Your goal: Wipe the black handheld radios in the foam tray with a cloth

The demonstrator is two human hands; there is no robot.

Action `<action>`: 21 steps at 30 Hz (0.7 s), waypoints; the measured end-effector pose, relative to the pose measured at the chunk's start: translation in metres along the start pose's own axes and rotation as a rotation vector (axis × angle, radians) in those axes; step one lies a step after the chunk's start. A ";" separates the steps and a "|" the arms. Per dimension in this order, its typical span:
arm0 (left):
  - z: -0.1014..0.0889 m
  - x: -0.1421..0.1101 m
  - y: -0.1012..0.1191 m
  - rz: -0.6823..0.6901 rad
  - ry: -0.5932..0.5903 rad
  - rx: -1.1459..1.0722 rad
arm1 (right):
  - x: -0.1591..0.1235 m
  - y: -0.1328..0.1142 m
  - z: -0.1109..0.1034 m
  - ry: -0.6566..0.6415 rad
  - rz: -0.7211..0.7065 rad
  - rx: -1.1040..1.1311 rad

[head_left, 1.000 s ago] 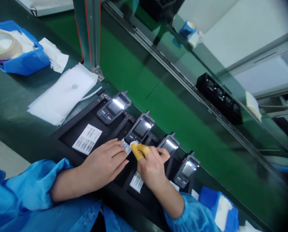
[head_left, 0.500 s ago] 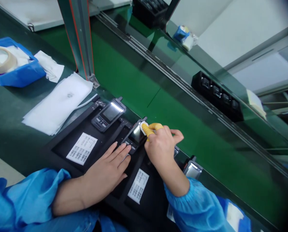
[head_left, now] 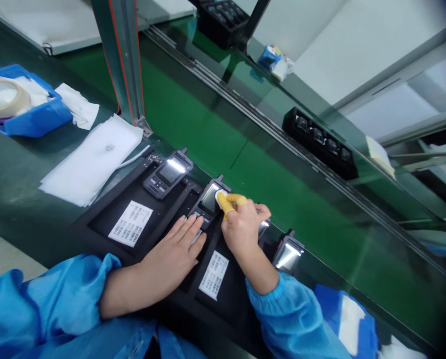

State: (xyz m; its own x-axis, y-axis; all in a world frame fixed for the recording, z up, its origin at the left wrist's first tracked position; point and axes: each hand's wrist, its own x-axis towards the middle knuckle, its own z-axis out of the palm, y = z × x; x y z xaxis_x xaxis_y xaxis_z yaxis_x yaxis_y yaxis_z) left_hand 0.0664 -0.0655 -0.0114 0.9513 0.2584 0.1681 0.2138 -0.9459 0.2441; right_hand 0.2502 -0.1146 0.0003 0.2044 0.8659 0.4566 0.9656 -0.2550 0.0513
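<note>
My left hand [head_left: 170, 259] lies with its fingers stretched over the keypad end of a dark handheld radio with a screen [head_left: 208, 199]. My right hand [head_left: 241, 229], with yellow covers on its fingers, presses a small white wipe [head_left: 219, 193] against the right side of that radio's screen. To the left, a second radio [head_left: 168, 172] rests in the black tray [head_left: 90, 227]. A third radio [head_left: 264, 228] is mostly hidden behind my right hand, and another radio [head_left: 288, 254] shows beyond it. White barcode labels [head_left: 130, 223] lie in the tray's compartments.
A blue bin [head_left: 43, 119] with white cloths and a tape roll [head_left: 13, 104] stands at left, beside a stack of white sheets [head_left: 92, 162]. A metal post [head_left: 123, 65] rises behind. Another blue bin [head_left: 326, 304] is at lower right. Across the green strip sits a black tray [head_left: 316, 144].
My right hand has slid the wipe slightly down along the right side of the screen. The left hand stays on the same radio. The whole view has shifted a little.
</note>
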 end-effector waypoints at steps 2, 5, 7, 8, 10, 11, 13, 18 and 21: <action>0.004 0.000 0.000 0.002 0.003 0.000 | -0.012 -0.012 -0.001 -0.032 -0.023 0.056; 0.006 0.000 0.000 0.007 0.027 -0.013 | -0.028 -0.024 -0.011 -0.098 -0.056 0.167; 0.000 -0.001 0.000 0.001 0.046 -0.046 | -0.034 -0.025 -0.020 -0.099 -0.028 0.220; -0.005 -0.002 -0.002 -0.008 0.059 -0.065 | -0.035 -0.024 -0.024 -0.086 -0.008 0.230; -0.020 -0.007 -0.008 -0.032 0.093 -0.087 | -0.034 -0.017 -0.032 -0.040 0.031 0.209; -0.028 -0.010 -0.014 -0.054 0.113 -0.084 | -0.033 -0.013 -0.036 -0.014 0.042 0.183; -0.042 -0.019 -0.030 -0.121 0.141 -0.045 | -0.028 -0.005 -0.040 0.030 0.042 0.129; -0.048 -0.036 -0.073 -0.296 0.129 0.095 | 0.001 -0.010 -0.038 0.059 0.005 0.081; -0.042 -0.040 -0.081 -0.274 0.099 0.102 | 0.033 -0.029 -0.025 0.099 -0.018 0.078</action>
State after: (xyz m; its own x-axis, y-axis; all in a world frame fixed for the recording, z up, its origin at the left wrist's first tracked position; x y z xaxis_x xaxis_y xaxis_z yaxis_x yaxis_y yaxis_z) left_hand 0.0020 0.0091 0.0024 0.8300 0.5196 0.2028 0.4852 -0.8519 0.1970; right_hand 0.2248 -0.0893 0.0363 0.1741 0.8221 0.5421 0.9793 -0.2024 -0.0076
